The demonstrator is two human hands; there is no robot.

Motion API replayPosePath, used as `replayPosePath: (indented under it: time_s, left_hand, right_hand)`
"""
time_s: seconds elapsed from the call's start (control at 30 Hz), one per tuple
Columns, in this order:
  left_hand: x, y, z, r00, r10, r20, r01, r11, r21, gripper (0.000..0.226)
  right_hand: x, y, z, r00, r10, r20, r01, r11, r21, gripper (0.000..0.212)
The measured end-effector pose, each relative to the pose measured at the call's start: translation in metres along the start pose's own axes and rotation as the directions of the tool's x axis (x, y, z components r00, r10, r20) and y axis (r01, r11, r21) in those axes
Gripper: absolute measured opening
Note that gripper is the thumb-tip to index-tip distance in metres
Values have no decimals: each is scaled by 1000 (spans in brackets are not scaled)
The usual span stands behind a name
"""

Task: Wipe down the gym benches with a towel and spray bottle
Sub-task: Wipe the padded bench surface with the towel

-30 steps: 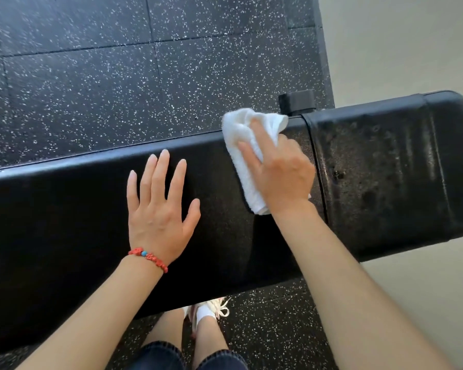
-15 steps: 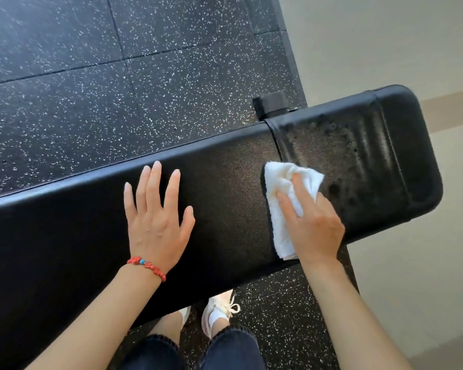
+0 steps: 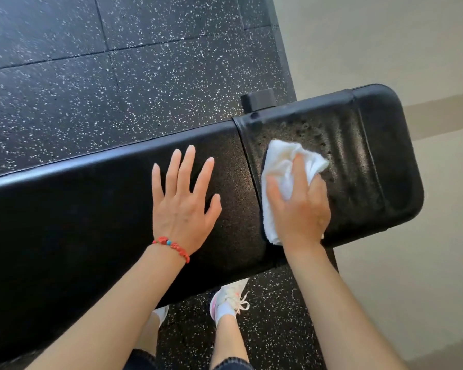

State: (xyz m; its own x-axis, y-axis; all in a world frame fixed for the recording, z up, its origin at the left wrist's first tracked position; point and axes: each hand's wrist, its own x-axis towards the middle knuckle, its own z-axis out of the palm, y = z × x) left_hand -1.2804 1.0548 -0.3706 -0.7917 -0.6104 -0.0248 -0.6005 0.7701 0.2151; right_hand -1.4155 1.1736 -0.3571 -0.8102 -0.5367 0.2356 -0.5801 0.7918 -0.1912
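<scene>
Meanwhile: right hand [image 3: 298, 209] pressing white towel [image 3: 278, 166] onto end pad of black desk [image 3: 91, 209], fingers curled over cloth; left hand [image 3: 183, 198] flat, fingers spread (red bracelet [image 3: 173, 247] at wrist).

1. Bench [image 3: 91, 209]: black pads, fine pebbled grain; end pad shows dull grey streaks and darker blotches.
2. Towel [image 3: 281, 166]: plain white, no print.
3. Bracelet [image 3: 173, 247] on the left wrist: red-orange beads with one turquoise bead.
4. Floor mats [image 3: 118, 89]: black rubber tiles, dense white speckle, thin dark seams between tiles.
5. Bare floor [image 3: 398, 49] off the mats: pale beige, crossed by a darker tan band.
6. Shoe [image 3: 231, 296]: white, white laces, pink at the sole edge; sock white.
7. Trouser hems [image 3: 233, 365] at bottom edge: dark blue denim.
8. Frame knob [image 3: 258, 98] behind the bench: matte black.
</scene>
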Motion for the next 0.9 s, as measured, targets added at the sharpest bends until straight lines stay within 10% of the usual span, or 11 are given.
replayPosePath:
  time_s: [0.9]
  left_hand:
    - [22,32,4,997,-37,-61,38,999,12,53]
  right_hand:
    - [122,42,19,975,-150,163,161,985,-55,54]
